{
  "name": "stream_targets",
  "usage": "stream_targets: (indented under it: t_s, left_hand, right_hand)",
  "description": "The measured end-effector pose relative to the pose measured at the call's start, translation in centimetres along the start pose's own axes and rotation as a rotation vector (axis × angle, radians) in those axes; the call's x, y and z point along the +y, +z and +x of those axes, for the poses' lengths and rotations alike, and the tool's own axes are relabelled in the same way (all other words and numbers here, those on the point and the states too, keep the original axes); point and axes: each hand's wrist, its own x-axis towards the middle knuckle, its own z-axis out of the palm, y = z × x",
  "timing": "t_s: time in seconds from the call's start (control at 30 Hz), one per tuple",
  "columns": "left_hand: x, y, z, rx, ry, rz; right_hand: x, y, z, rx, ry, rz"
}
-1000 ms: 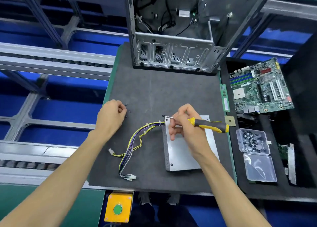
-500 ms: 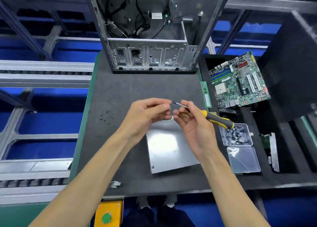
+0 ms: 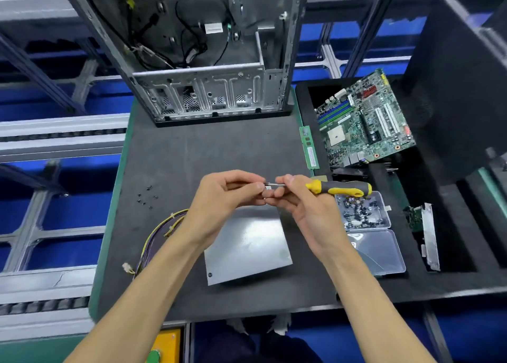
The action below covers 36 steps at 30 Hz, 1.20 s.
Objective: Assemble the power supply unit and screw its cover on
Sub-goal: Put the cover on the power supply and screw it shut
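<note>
Loose screws point(image 3: 145, 196) lay on the mat point(image 3: 192, 154) at far left, well apart from both hands. Cable bundle point(image 3: 162, 231) ran out from under the left forearm.

Left hand point(image 3: 222, 198) was raised above the mat, fingers curled, fingertips point(image 3: 258, 185) pinched at the screwdriver point(image 3: 323, 187) tip. Probably seating a screw on the bit; the screw itself was too small to make out.

Power supply unit point(image 3: 247, 244) sat flat on the mat just below the hands, cover on top. One screw looked fitted at its near-left corner.

Right hand point(image 3: 304, 211) gripped the screwdriver: fingers steadying the shaft near the tip, yellow-black handle pointing right over the open screw box point(image 3: 365, 211). Both wrists were bent inward, hands meeting at the centre above the unit, forearms converging from the bottom corners.

To do this step well, I'd say: get the screw square on the bit before letting go, keep the shaft level so it doesn't drop, then come down straight over a cover hole. Start the thread gently; a crooked start risks cross-threading.
</note>
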Motion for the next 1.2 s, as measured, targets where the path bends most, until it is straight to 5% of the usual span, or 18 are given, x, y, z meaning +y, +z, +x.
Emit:
stream_targets:
  t_s: [0.33, 0.67, 0.73, 0.83, 0.93, 1.2]
  left_hand:
    - [-2.5, 1.1, -1.4, -0.023, -0.089, -0.072]
    - [-3.0, 1.9, -1.8, 0.101, -0.029, -0.062]
    - [-3.0, 1.0, -1.5, 0.202, 0.041, 0.079]
    - [-4.1, -0.2, -0.8, 0.359, 0.239, 0.719]
    - [-5.5, -0.5, -0.4, 0.341, 0.261, 1.104]
    - [-6.2, -0.6, -0.5, 0.342, 0.262, 1.092]
  right_hand:
    - [1.2, -2.2, -1.1, -0.028, 0.099, 0.003]
    - [1.4, -1.9, -0.8, 0.018, -0.054, -0.110]
    - [0.5, -1.6, 0.2, 0.034, -0.088, -0.194]
    - [-0.9, -1.5, 2.1, 0.002, -0.152, -0.406]
    - [-1.7, -1.1, 4.0, -0.071, -0.203, -0.735]
    - [-1.1, -1.1, 5.9, -0.200, -0.231, -1.098]
